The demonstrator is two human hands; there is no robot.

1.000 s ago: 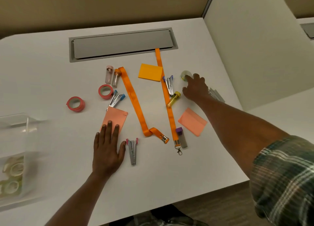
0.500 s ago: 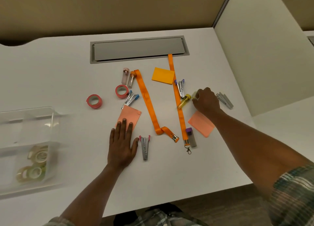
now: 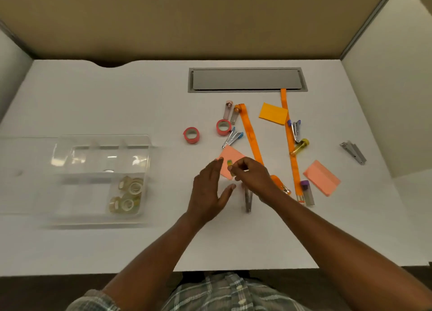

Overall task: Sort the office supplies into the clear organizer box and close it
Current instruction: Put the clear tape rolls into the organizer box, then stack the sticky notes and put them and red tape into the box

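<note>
Right grip: my right grip (image 3: 254,177) hangs above the pink sticky note (image 3: 233,154), fingertips curled and pinching a small tape roll (image 3: 229,163) that is blurred and mostly hidden.
Left grip: my left grip (image 3: 207,193) is just beside it, fingers straight and spread, holding nothing.
Organizer box: the clear organizer box (image 3: 70,147) stands open on the left of the worktop (image 3: 117,100), well apart from both hands. Clear tape rolls (image 3: 128,193) lie in its near right compartment.
Loose supplies: red tape rolls (image 3: 191,135), orange lanyards (image 3: 251,133) and staplers (image 3: 296,129) lie to the right.

White desk (image 3: 93,240) between tan partition walls (image 3: 187,18).
</note>
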